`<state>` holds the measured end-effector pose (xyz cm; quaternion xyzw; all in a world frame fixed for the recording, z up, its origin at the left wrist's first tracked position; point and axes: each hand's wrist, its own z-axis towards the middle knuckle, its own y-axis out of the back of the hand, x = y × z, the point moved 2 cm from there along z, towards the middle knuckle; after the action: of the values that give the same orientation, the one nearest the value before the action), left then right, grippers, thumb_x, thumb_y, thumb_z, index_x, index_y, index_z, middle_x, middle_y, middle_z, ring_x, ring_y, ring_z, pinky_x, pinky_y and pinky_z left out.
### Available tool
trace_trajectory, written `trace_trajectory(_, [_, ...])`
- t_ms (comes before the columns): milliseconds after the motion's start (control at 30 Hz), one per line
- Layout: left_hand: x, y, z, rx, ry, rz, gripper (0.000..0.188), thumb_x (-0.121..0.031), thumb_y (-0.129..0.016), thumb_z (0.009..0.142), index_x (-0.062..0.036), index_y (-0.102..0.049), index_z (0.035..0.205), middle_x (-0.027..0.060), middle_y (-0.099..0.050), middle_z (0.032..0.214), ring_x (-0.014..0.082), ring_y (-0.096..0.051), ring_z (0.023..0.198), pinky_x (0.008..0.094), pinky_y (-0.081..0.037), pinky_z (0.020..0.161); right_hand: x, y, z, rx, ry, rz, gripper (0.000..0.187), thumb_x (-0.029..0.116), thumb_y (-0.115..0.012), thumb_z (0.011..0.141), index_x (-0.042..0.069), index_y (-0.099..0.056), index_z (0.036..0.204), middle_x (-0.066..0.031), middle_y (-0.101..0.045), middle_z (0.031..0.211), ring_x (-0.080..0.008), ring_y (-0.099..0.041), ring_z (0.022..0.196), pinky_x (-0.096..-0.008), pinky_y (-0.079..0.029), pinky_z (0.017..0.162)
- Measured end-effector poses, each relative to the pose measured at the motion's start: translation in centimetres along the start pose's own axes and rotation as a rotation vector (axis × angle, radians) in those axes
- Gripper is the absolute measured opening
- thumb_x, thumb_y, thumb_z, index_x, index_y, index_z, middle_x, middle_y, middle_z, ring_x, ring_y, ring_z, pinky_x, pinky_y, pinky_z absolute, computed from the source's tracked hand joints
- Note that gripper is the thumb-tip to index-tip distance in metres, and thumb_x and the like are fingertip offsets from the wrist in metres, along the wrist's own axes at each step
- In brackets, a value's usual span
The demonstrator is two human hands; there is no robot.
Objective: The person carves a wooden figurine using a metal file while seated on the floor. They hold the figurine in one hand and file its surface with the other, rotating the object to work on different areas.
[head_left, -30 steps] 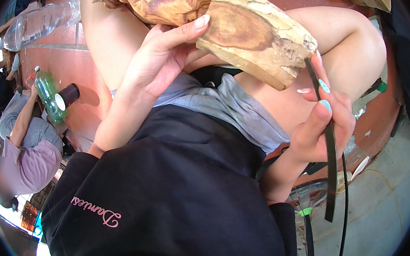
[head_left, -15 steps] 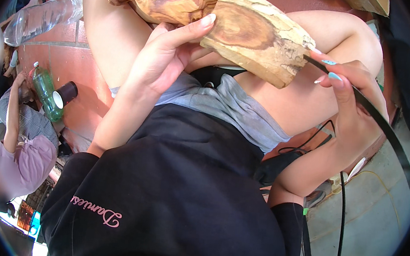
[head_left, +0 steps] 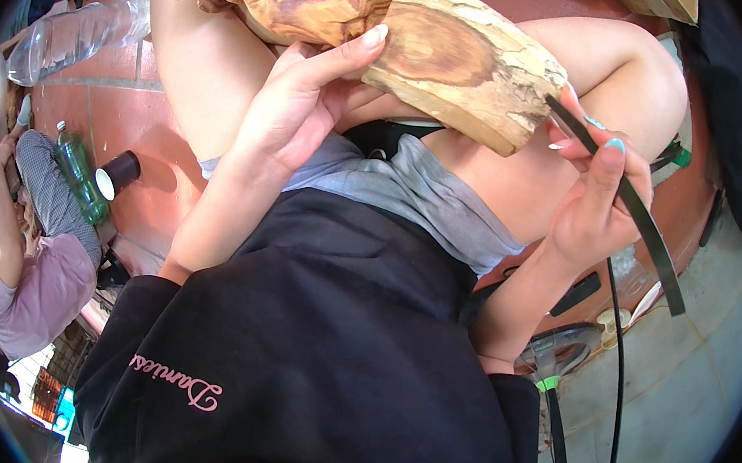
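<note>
While my left hand (head_left: pixel 289 114) holds up the wood carving (head_left: pixel 316 6) above my bent legs, its thumb presses flat on the near side, where the rippled, figured part meets a rough block-like base (head_left: pixel 456 63). The other fingers curl behind the wood, mostly hidden, so I cannot tell how they lie. The carving is far in the scene, its carved part to the left and its pale, bark-edged base to the right.

My right hand (head_left: pixel 599 194) pinches a narrow, flat black strip (head_left: pixel 652 243) between thumb and forefinger, the remaining fingers bent in close. The strip slants from the base's right end down toward the near right; whether its tip touches the wood I cannot tell.

Far left, a large clear bottle (head_left: pixel 79 40) is on the terracotta tiles (head_left: pixel 157 204). Nearer, a green bottle (head_left: pixel 80 175) stays just beside a dark cup (head_left: pixel 125 169). At left sits a co-worker in a pinkish shirt (head_left: pixel 39 291).
</note>
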<state>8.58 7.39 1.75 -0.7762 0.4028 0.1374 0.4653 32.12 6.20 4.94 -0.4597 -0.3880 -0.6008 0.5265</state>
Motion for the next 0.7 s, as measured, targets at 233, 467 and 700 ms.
trace_trajectory(233, [0.1,0.3,-0.1,0.020,0.030,-0.024,0.042,-0.009,-0.063,0.088,0.0058,-0.046,0.123,0.0139,-0.058,0.118,0.0204,-0.058,0.110,0.0327,-0.048,0.097,-0.7,0.6,-0.6,-0.041,-0.069,0.187,0.021,0.012,-0.051,0.096,-0.008,-0.056,0.092,-0.0174,-0.060,0.072,-0.0306,-0.067,0.073,-0.0423,-0.058,0.065])
trace_trajectory(467, [0.3,0.3,-0.2,0.011,0.031,-0.016,0.042,-0.009,-0.063,0.087,0.0052,-0.047,0.123,0.0138,-0.058,0.119,0.0204,-0.058,0.110,0.0329,-0.048,0.097,0.3,0.7,-0.8,0.062,0.149,-0.155,0.038,0.032,-0.043,0.099,-0.005,-0.051,0.107,-0.0211,-0.062,0.078,-0.0352,-0.067,0.078,-0.0489,-0.055,0.075])
trace_trajectory(700, [0.1,0.3,-0.2,0.029,0.034,-0.023,0.041,-0.009,-0.062,0.088,0.0063,-0.047,0.122,0.0150,-0.058,0.118,0.0216,-0.058,0.110,0.0332,-0.049,0.096,2.1,-1.6,-0.7,0.039,0.233,-0.385,0.044,0.038,-0.034,0.101,-0.003,-0.050,0.104,-0.0254,-0.065,0.091,-0.0354,-0.067,0.086,-0.0496,-0.047,0.091])
